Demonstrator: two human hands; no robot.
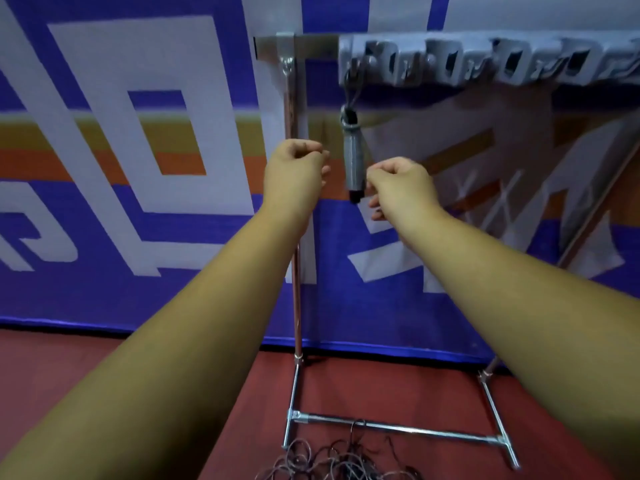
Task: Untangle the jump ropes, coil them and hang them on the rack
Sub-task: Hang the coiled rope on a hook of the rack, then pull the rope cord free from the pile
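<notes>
The right hand (398,185) is curled, its fingertips just beside the lower end of the coiled rope (353,157); I cannot tell whether it pinches it. The left hand (294,164) is curled on nothing visible, near the coil's other side. The coil hangs by a thin loop from the end hook of the rack (450,60). A downward tug or knock could probably slip that loop off or loosen the wrap. The tangled ropes (339,462) lie on the floor (381,386) below.

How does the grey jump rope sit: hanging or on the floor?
Hanging: its cord loops over a hook on the rack, handles dangling.
</notes>
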